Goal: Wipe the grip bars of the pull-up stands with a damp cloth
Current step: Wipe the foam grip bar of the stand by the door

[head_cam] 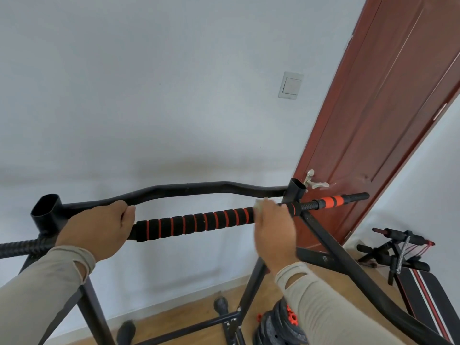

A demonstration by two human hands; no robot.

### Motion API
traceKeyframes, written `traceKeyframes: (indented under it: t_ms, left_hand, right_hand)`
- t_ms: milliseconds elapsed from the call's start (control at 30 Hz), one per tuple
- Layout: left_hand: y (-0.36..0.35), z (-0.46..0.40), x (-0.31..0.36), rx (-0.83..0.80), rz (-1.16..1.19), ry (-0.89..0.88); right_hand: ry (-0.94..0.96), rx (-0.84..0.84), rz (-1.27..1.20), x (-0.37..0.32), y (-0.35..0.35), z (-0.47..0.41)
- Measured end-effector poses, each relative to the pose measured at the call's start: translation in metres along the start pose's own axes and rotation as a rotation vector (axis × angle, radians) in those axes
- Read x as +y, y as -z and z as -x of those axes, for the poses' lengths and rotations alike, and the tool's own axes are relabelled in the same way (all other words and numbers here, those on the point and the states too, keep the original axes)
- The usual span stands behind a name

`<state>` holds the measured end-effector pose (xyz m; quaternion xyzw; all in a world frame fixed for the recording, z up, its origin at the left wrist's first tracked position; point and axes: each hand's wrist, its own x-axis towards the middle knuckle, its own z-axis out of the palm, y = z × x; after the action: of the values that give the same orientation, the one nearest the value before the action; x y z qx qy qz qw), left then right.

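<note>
Cloth [259, 204] is pressed to foam bar [194, 224] by clenched right hand [273, 226]; left hand [99, 227] grips bar. Hard rubbing could tear foam.

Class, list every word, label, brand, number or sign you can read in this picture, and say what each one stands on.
None can be read.
Pull-up stand: no print shows on its frame or foam bar.
Wall switch: plain, no marking.
Weight plates: any raised marks are too blurred to read.
Door: no sign.
</note>
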<state>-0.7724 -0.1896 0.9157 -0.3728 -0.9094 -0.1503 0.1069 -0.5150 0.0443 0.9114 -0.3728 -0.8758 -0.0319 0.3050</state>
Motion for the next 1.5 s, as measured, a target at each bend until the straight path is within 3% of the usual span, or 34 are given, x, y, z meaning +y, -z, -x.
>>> traceKeyframes:
  t_ms: [133, 233, 300, 400, 500, 667, 767, 867, 967, 1033, 1300, 1500]
  left_hand:
    - [-0.002, -0.003, -0.003, 0.002, 0.029, -0.005]
    - [0.0, -0.006, -0.007, -0.035, 0.095, 0.011]
    - [0.005, -0.01, -0.007, -0.086, 0.143, 0.006]
    - [0.01, -0.013, -0.004, -0.143, 0.127, -0.014]
    - [0.015, -0.017, -0.003, -0.222, 0.134, -0.002]
    - [0.016, -0.022, 0.001, -0.308, 0.17, 0.009]
    - [0.016, -0.027, 0.0, -0.363, 0.203, 0.029]
    - [0.015, -0.026, -0.002, -0.295, 0.187, 0.028]
    - [0.014, -0.014, 0.001, -0.011, 0.002, 0.007]
    - [0.009, -0.002, 0.004, 0.069, -0.05, 0.024]
    - [0.0, -0.001, -0.001, -0.052, -0.052, 0.061]
    - [0.005, -0.009, 0.001, -0.126, -0.039, 0.063]
  right_hand:
    - [0.344, -0.018, -0.182, -0.112, -0.032, 0.032]
    - [0.478, -0.091, -0.235, -0.188, -0.039, 0.052]
    - [0.531, -0.136, -0.211, -0.196, -0.036, 0.047]
    - [0.655, -0.091, -0.189, -0.156, -0.034, 0.028]
    - [0.582, -0.085, -0.088, -0.093, -0.026, 0.009]
    - [0.137, -0.288, 0.348, 0.041, 0.011, -0.032]
    - [-0.004, -0.276, 0.361, 0.083, 0.023, -0.047]
    - [-0.02, -0.287, 0.314, 0.082, 0.013, -0.05]
    - [-0.051, -0.267, 0.212, 0.085, 0.009, -0.043]
    - [-0.021, -0.235, 0.167, 0.085, 0.009, -0.038]
    - [0.042, -0.116, -0.012, 0.035, -0.003, -0.017]
    - [0.231, -0.007, -0.184, -0.093, -0.021, 0.017]
